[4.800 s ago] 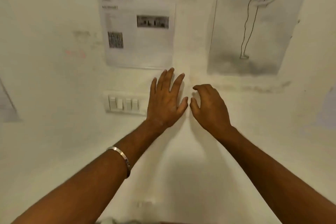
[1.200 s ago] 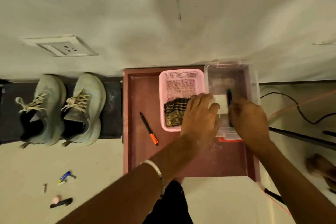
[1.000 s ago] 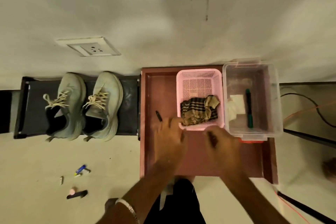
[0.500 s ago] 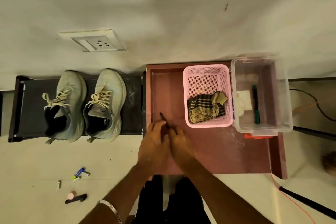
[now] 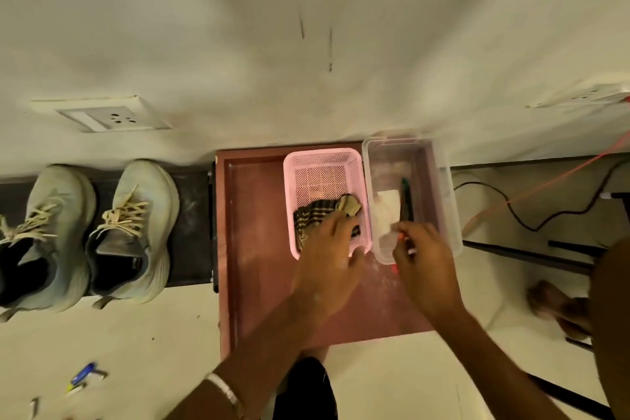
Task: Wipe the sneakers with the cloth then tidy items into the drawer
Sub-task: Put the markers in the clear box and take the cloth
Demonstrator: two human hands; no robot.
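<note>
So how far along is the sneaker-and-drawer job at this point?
Cloth already lies in the pink basket inside the open drawer; whether the sneakers were wiped can't be told. In hand: right hand brings a pen toward the clear box; left hand rests on the basket. Left: small items on the floor.

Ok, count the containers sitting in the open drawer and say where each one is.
2. The pink basket sits in the drawer toward the wall, holding a checked cloth. The clear plastic box stands right beside it, on the right. The hands may hide smaller ones.
</note>
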